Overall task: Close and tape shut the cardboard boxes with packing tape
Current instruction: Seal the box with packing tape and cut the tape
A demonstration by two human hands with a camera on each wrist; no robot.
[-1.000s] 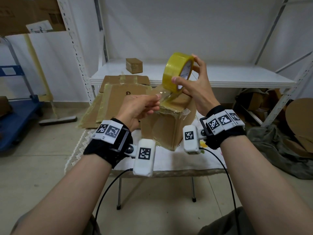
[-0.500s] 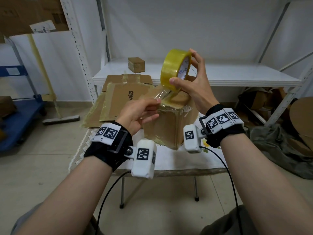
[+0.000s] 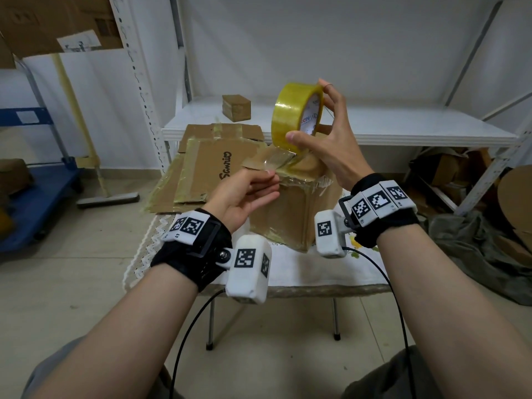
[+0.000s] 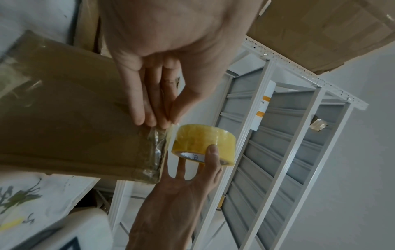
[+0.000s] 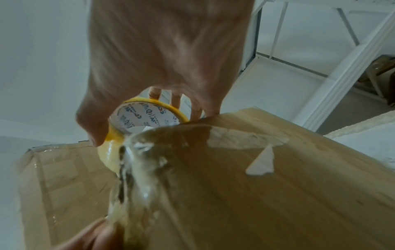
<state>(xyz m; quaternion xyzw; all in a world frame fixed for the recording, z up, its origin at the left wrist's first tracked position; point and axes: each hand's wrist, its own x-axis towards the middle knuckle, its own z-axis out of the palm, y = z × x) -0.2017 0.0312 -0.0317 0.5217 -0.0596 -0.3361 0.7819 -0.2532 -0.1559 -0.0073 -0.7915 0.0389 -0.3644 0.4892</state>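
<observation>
A cardboard box (image 3: 290,208) wrapped in old tape stands on the small cloth-covered table (image 3: 302,269). Above its top, my right hand (image 3: 319,133) grips a yellow roll of packing tape (image 3: 293,116), thumb on the outer face and fingers on the far side. A clear strip of tape (image 3: 280,161) runs from the roll down to my left hand (image 3: 253,187), which pinches its free end just over the box's near left edge. The left wrist view shows the left hand (image 4: 158,121) pinching the tape end beside the roll (image 4: 203,143). The right wrist view shows the roll (image 5: 147,116) above the box (image 5: 256,186).
Flattened cardboard sheets (image 3: 210,165) lie behind the box, toward the white shelf (image 3: 374,125). A small closed box (image 3: 236,107) sits on that shelf. A blue cart (image 3: 31,197) and a floor squeegee (image 3: 108,198) stand at left; cardboard scraps (image 3: 449,174) pile at right.
Both hands have kept their hold on roll and tape end. The strip between them has lengthened slightly, and the head view has shifted a little.
</observation>
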